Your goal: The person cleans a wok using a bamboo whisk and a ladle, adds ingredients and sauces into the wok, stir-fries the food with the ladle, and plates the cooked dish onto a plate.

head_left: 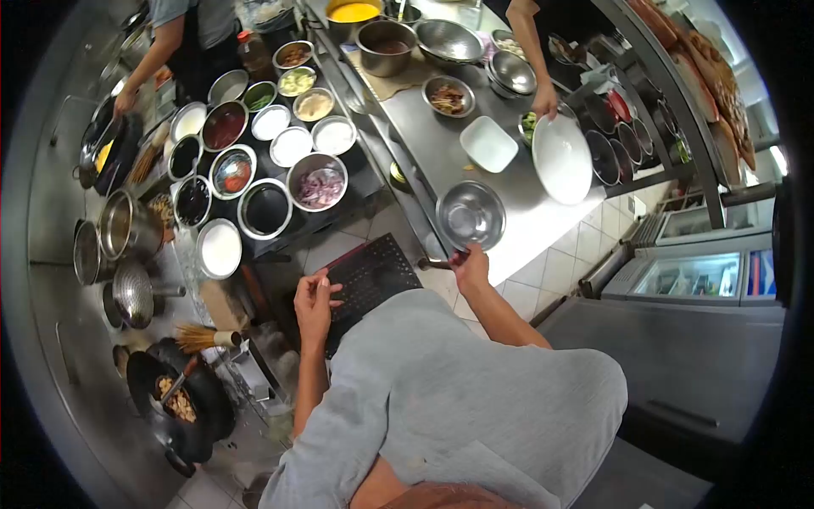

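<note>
My right hand (471,268) grips the near rim of a metal bowl (465,222) at the table's near edge. The bowl looks bare inside; whether it rests on the steel or is slightly raised I cannot tell. My left hand (315,307) is in the air over a black perforated mat (371,278), fingers loosely bent and apart, holding nothing. Beyond the bowl, a white square dish (489,144) sits on the steel table (421,127). At the table's right side, another person's hand (545,102) holds a large white oval plate (562,161), tilted.
Left of me, a counter carries several seasoning pots, among them chopped onions (318,182) and a white-filled pot (219,248). A wok (178,399) holding food and a ladle stands lower left. Another person's arm (148,72) reaches a far wok. A fridge (678,276) stands right.
</note>
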A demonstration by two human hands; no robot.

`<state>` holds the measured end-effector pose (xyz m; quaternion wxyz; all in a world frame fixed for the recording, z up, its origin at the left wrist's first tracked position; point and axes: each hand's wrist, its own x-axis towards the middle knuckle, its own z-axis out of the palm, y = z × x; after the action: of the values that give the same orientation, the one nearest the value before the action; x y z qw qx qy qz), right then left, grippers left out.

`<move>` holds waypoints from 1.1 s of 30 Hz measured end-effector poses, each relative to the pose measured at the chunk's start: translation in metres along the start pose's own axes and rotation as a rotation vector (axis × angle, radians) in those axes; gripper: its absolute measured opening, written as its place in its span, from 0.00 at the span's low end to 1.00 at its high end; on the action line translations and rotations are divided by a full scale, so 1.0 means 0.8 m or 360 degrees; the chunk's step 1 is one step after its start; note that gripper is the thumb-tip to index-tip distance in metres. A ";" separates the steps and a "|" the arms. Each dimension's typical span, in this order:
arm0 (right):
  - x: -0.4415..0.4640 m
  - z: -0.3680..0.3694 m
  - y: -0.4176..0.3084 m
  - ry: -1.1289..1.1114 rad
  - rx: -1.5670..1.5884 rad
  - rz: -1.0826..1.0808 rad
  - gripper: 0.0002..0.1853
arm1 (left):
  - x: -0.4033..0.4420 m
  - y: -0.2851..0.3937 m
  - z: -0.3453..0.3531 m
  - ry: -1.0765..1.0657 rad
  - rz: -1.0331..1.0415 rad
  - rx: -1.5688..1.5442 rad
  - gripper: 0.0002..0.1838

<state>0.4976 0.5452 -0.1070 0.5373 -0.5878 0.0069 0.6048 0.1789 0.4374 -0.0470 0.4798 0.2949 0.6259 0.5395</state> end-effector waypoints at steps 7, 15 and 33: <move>0.056 -0.045 -0.011 -0.0039 0.0346 0.0004 0.15 | -0.013 -0.025 -0.003 0.0090 -0.0126 0.0140 0.16; -0.026 0.062 0.081 -0.0818 -0.0963 0.0442 0.19 | -0.093 -0.038 -0.082 0.0735 -0.0109 -0.0112 0.10; -0.433 0.399 0.606 -0.3606 -0.3198 -0.1687 0.31 | -0.291 -0.059 -0.339 0.2276 0.0155 0.0690 0.10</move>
<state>-0.1389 0.3221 -0.0621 0.1813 -0.1079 0.9521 -0.2216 0.0221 0.1135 -0.0378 -0.1374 -0.0125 0.8637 0.4848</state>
